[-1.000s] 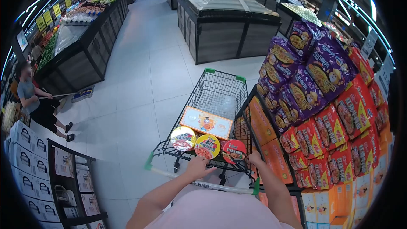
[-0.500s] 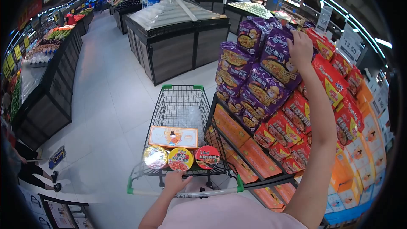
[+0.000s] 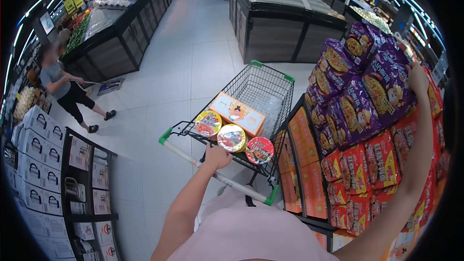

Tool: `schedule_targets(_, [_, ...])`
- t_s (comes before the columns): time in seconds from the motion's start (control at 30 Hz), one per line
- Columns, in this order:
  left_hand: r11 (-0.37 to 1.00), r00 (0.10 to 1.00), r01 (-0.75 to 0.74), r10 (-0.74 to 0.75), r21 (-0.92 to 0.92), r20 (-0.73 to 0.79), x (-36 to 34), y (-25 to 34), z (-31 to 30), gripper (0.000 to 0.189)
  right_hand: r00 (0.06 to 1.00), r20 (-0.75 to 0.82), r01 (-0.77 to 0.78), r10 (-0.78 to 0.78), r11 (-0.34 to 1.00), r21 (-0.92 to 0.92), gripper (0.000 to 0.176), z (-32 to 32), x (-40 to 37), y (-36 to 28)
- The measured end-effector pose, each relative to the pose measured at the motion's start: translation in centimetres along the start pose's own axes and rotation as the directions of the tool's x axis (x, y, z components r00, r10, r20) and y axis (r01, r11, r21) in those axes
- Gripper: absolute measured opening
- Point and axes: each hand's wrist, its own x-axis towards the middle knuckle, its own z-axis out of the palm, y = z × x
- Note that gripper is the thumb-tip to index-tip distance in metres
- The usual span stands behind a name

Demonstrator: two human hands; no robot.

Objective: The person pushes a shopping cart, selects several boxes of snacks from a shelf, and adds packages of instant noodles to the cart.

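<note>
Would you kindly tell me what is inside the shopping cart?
Three round noodle bowls sit beside a flat orange box; a clear pack lies deeper. Anything under the box is hidden.

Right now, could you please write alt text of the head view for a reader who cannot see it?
In a supermarket, the person's right hand touches a purple noodle pack on a stacked display, while the left hand rests on a shopping cart carrying three noodle bowls and a flat box.

purple noodle pack [image 3: 386, 84]: top of stack, apparently tilted | shopping cart [image 3: 261, 84]: green-cornered wire, just beside
</note>
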Motion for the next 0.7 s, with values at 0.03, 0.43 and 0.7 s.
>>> schedule_targets(0.03, [0.999, 1.000, -0.027, 0.027, 0.024, 0.001, -0.2, 1.1, 0.1, 0.035, 0.997, -0.081, -0.009, 0.008, 1.000, -0.015, 0.026, 0.9, 0.1, 0.3])
schedule_targets(0.43, [0.975, 0.912, 0.209, -0.165, 0.080, -0.377, 0.0, 4.3, 4.3, 0.036, 0.895, -0.431, 0.069, -0.112, 0.991, -0.114, 0.030, -7.0, -3.6, -4.0])
schedule_targets(0.7, [0.967, 0.889, 0.240, -0.184, 0.085, -0.420, -0.8, 2.9, 5.9, 0.024, 0.887, -0.447, 0.251, -0.119, 0.935, 0.251, 0.031, -3.6, -7.9, -4.7])
